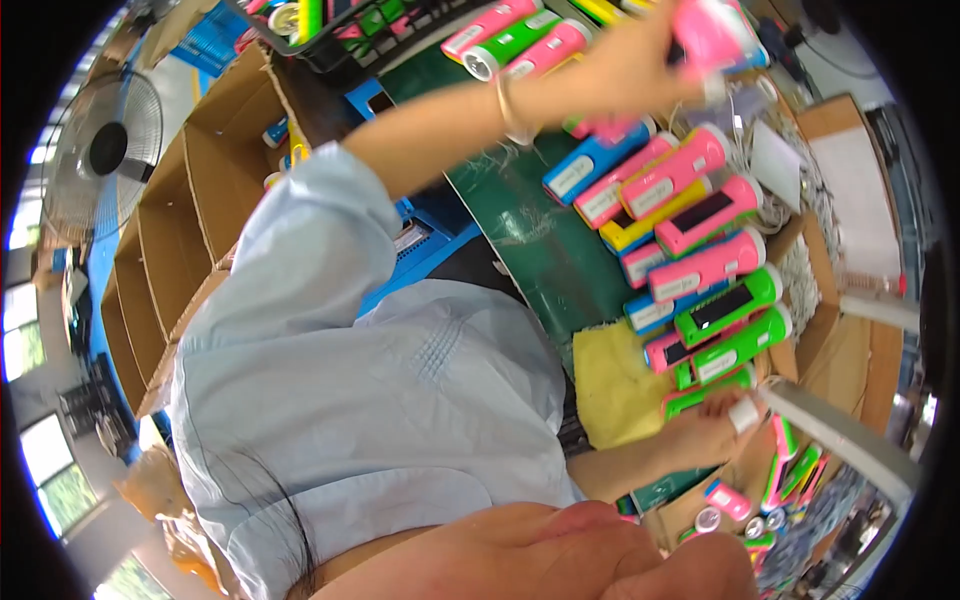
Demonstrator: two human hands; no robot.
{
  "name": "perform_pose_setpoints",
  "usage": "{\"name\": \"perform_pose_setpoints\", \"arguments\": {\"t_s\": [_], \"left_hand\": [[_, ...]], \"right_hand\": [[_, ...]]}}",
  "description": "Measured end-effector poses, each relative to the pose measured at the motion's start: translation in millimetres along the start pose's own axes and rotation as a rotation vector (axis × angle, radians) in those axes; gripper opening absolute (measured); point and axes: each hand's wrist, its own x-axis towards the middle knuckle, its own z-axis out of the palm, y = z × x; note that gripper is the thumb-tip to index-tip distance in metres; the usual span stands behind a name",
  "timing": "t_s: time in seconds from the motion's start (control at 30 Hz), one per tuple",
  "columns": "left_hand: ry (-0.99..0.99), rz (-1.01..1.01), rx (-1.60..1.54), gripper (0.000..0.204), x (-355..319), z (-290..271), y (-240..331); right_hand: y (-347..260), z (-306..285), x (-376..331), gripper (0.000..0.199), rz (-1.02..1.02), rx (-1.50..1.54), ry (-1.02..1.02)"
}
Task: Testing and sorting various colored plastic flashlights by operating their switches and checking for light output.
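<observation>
My left hand [645,75], a band round its wrist, reaches across the far end of the bench, closed on a pink flashlight [708,35] that is smeared by motion. Beneath that arm runs a row of pink, green, blue and yellow flashlights [690,275], stacked on one another, some showing dark panels. At the near end of this row my right hand [715,425] is curled beside a green flashlight [708,390]. A small white piece [743,414] shows at its fingers; whether it is held or wrapped round a finger I cannot tell.
A yellow cloth [612,385] lies on the green bench top [510,215]. A black basket [345,45] holds more flashlights. Divided cardboard boxes [185,225] stand at the left, with a fan [105,150] beyond. A pale metal bar [845,430] crosses near my right hand.
</observation>
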Motion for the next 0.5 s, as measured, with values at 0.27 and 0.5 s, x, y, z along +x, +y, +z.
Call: {"name": "perform_pose_setpoints", "arguments": {"t_s": [0.27,0.5], "left_hand": [[0.69,0.061,0.515,0.057,158,-189,-139],[0.052,-0.64,0.344,0.067,151,-184,-168]], "right_hand": [[28,-42,6,0.029,0.224,-0.217,-0.086],[28,-21,-1,0.028,0.24,-0.382,-0.074]]}}
